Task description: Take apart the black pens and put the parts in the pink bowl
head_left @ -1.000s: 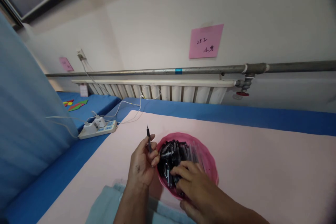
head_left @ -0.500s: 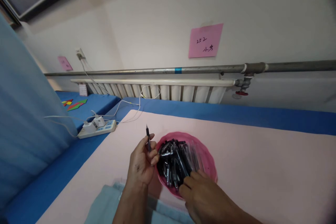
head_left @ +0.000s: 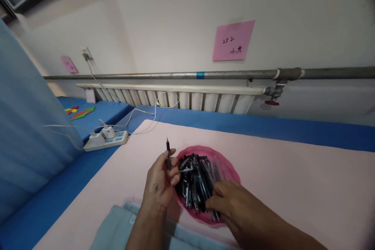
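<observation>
Upright between the thumb and fingers of my left hand (head_left: 158,185) is a pen (head_left: 168,149) with a black grip, its pointed tip facing up. A pink basket (head_left: 233,172) stands just to the right of that hand. Inside it lie many black pen parts (head_left: 189,187), and clear tubes (head_left: 216,168) are gathered on its right side. My right hand (head_left: 233,205) reaches over the basket's near right rim, with its fingers curled together among the parts. What they pinch, if anything, is hidden by the hand.
Pink paper (head_left: 293,187) covers the blue table (head_left: 234,119). A folded light-blue cloth (head_left: 114,222) lies at the near edge. On the left are a power strip (head_left: 102,144) with chargers and cables, and a blue curtain (head_left: 26,136). A radiator (head_left: 184,99) runs along the wall.
My right hand has shifted slightly right and up over the basket, and some clear tubes now show below its fingers. My left hand keeps its hold on the pen. The view has tilted slightly.
</observation>
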`<state>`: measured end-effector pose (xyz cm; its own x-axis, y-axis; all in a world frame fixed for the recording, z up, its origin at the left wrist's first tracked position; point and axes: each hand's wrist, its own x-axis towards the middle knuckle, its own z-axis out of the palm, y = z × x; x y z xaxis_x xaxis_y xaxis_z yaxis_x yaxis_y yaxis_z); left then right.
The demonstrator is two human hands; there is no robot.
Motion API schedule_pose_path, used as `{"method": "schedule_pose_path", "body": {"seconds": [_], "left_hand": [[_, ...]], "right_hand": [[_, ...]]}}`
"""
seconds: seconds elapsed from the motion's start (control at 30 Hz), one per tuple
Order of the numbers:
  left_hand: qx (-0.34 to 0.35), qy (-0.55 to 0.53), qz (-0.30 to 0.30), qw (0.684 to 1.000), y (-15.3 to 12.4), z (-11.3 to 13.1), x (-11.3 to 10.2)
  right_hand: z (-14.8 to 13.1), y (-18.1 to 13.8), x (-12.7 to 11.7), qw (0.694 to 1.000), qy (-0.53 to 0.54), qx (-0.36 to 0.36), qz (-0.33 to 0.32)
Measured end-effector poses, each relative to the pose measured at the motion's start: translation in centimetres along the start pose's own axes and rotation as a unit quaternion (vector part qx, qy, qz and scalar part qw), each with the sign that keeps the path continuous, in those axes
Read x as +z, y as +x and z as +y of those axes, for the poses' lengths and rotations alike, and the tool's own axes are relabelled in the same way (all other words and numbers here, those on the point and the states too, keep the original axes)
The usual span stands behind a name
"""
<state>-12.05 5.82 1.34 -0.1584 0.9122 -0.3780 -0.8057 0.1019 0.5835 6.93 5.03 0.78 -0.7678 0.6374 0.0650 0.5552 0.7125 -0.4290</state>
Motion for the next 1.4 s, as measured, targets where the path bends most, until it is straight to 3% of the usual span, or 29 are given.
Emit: {"method": "schedule_pose_path", "body": {"seconds": [0.1,0.37,0.7,1.0,1.4], "left_hand": [[-0.004,0.001,-0.001,1.000,0.0,-0.1,-0.1],[-0.006,-0.003,-0.003,1.000,0.0,-0.1,0.1],[-0.002,0.005,-0.004,1.000,0.0,-0.4,0.0],[-0.005,0.003,-0.004,1.000,-0.2,-0.3,0.3],[-0.002,-0.004,-0.011,1.000,-0.1,-0.3,0.1]], "right_hand": [[0.0,0.2,0.7,0.998,-0.033,0.017,-0.052],[0.0,0.5,0.2,0.996,-0.060,0.044,-0.052],[0.2,1.1,-0.1,0.998,-0.050,0.023,-0.039],[-0.7,1.3,-0.7,0.989,-0.074,0.066,-0.110],[-0.4,1.6,1.3,0.991,-0.084,0.077,-0.070]]}}
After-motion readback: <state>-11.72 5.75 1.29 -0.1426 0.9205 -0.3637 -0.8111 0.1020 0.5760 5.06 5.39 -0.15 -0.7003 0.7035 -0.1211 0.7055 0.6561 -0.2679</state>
